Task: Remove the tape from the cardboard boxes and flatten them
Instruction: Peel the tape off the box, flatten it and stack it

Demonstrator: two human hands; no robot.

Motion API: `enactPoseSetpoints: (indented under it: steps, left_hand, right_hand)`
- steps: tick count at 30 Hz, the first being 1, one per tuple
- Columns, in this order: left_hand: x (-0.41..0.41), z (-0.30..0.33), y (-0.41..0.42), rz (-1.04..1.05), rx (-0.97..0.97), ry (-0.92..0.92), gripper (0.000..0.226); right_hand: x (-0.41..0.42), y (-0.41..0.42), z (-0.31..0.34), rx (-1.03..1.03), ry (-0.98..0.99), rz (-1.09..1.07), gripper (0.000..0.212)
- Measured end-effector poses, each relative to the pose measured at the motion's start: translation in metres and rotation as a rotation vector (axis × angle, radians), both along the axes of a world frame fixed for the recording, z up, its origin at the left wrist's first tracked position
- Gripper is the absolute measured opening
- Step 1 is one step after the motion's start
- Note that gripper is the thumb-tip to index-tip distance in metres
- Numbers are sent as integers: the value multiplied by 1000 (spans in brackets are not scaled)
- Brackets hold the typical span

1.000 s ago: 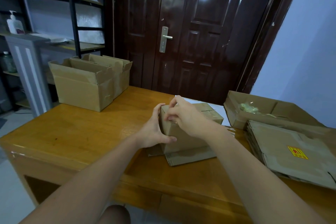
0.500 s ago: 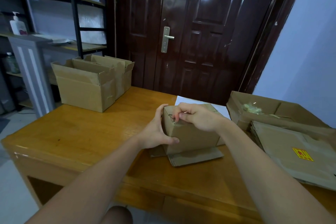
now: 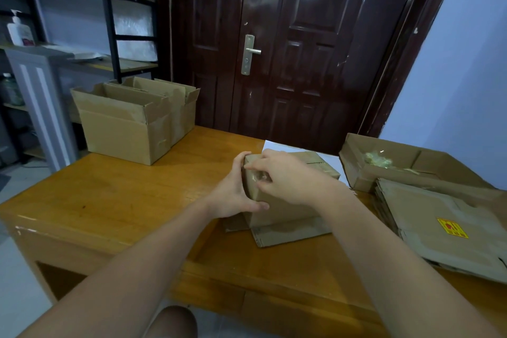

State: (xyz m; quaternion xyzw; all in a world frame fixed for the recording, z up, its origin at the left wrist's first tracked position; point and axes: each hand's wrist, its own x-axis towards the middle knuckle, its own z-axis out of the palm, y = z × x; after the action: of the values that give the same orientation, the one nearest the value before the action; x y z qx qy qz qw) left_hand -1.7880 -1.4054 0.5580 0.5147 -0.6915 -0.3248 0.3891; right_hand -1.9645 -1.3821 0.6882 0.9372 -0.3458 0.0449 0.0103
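A small brown cardboard box [image 3: 285, 208] stands in the middle of the wooden table [image 3: 115, 200], its lower flaps spread flat under it. My left hand [image 3: 233, 195] grips the box's left near corner, thumb along the front face. My right hand [image 3: 285, 175] lies over the top left edge, its fingers pinching a strip of clear tape [image 3: 260, 177] at the corner. The box's top face still shows a taped seam behind my right hand.
Two open cardboard boxes [image 3: 131, 123] stand at the table's far left. At the right lie a stack of flattened cardboard [image 3: 444, 225] and an open box [image 3: 384, 170] holding crumpled tape. A white sheet [image 3: 274, 145] lies behind the small box. A dark door is beyond.
My right hand has slid from the box's top down to its left corner and closed its fingers on the tape. The left hand keeps its hold on the box.
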Motion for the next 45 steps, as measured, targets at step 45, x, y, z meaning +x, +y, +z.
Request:
enactPoseSetpoints:
  steps: [45]
  left_hand:
    - [-18,13,3,341,-313,-297,97]
  right_hand:
    - [-27,-20,-18,44,-302,131,19]
